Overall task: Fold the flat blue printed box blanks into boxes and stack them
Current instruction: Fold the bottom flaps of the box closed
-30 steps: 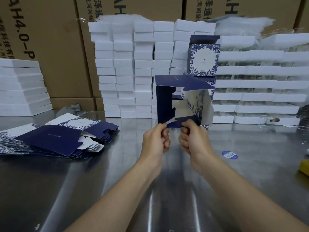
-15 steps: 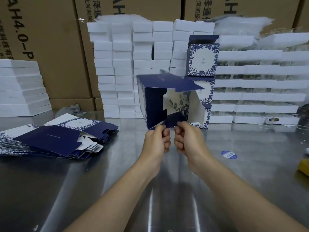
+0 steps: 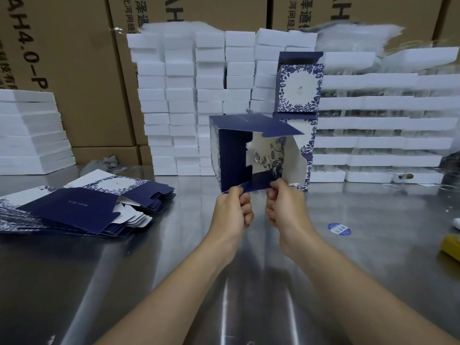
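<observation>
Blue printed cardboard box blank (image 3: 232, 155), lower flap edge pinched by our left grip (image 3: 232, 212) and right grip (image 3: 286, 210) over roomy shiny steel table (image 3: 373, 257); fingertips hidden.

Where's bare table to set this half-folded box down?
Bare steel table between the flat blanks pile and the round blue sticker. Also right of the folded box stack, before the foam trays. Crowded: left side and back row.
</observation>
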